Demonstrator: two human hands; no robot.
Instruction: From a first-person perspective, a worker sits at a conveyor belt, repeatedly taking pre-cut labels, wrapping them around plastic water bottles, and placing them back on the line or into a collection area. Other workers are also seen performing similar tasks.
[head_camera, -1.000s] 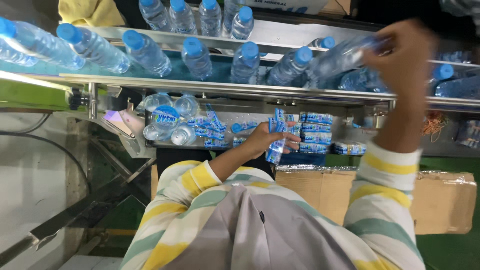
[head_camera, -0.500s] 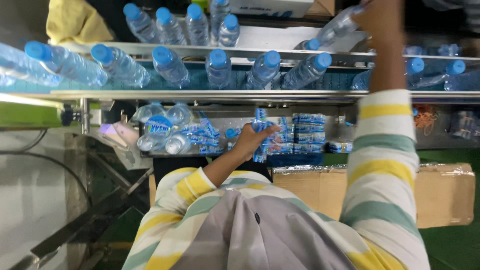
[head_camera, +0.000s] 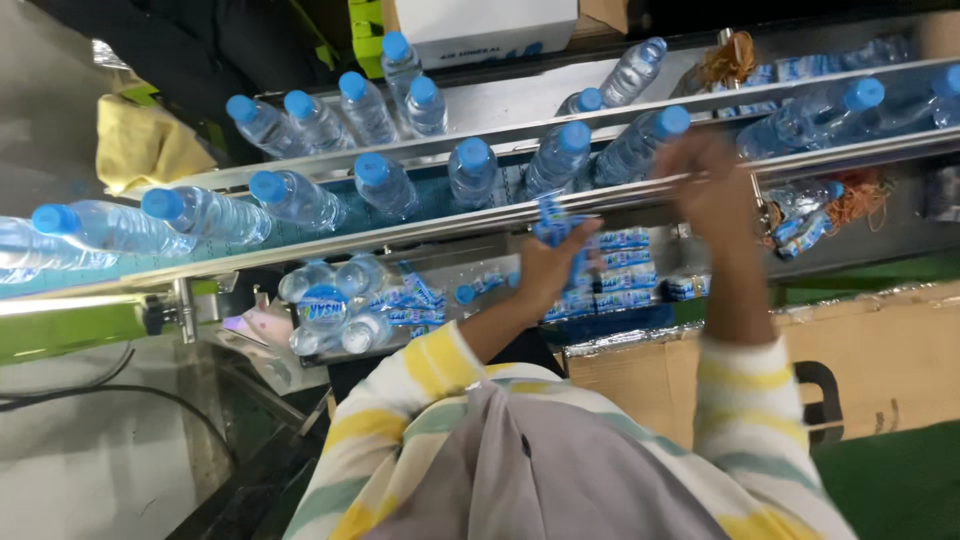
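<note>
Clear plastic water bottles with blue caps (head_camera: 383, 183) ride in a row on a steel conveyor (head_camera: 420, 232) that crosses the view. My right hand (head_camera: 708, 182) is up at the conveyor's near rail, closed around the lower end of one bottle (head_camera: 640, 142) whose cap points away from me. My left hand (head_camera: 548, 270) is lower and nearer, below the rail, gripping a small bundle of blue-and-white labels (head_camera: 556, 222). Both sleeves are striped yellow, green and white.
Stacks of blue-and-white labels (head_camera: 625, 270) lie on a shelf under the conveyor, beside a heap of loose bottles (head_camera: 335, 305). A cardboard box (head_camera: 880, 350) stands at the right. A second bottle lane (head_camera: 330, 115), a white carton (head_camera: 490, 25) and a yellow cloth (head_camera: 140, 150) are beyond.
My right hand has come down from high at the right to the conveyor rail with the bottle. My left hand has risen a little with the labels. The bottles have shifted along the belt.
</note>
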